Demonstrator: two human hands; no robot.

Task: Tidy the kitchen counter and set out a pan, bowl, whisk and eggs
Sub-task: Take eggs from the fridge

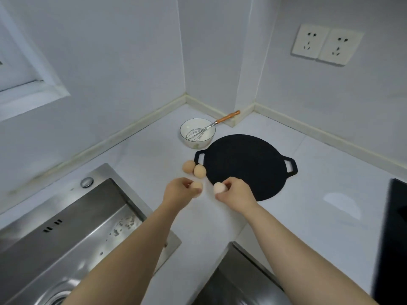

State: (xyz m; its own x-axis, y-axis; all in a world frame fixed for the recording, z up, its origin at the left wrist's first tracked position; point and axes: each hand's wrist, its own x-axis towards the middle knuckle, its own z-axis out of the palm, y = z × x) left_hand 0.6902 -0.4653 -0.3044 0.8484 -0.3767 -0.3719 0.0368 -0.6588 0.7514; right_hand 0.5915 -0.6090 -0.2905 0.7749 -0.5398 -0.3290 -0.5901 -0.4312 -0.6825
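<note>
The left hand (179, 190) pinches one egg (196, 187), the right hand (236, 191) another egg (220, 187), seemingly above the counter (152, 157).

The pan (242, 166) is showing matte black, each egg (189, 166) pale tan; the bowl (193, 143) is gleaming white, the whisk (226, 117) handle orange-brown, the counter (308, 194) white, the sink (66, 216) steel-grey.

Flat black pan (244, 166), 2 loop handles, lying on the counter (319, 194). Just behind its left edge, white bowl (196, 145) upright — wire whisk (204, 129) leaning inside, wooden handle out over the rim. 2 tan eggs (189, 166) touching, beside the pan's left handle; 2 more pinched — 1 in left hand (179, 190), 1 in right hand (236, 192).
</note>
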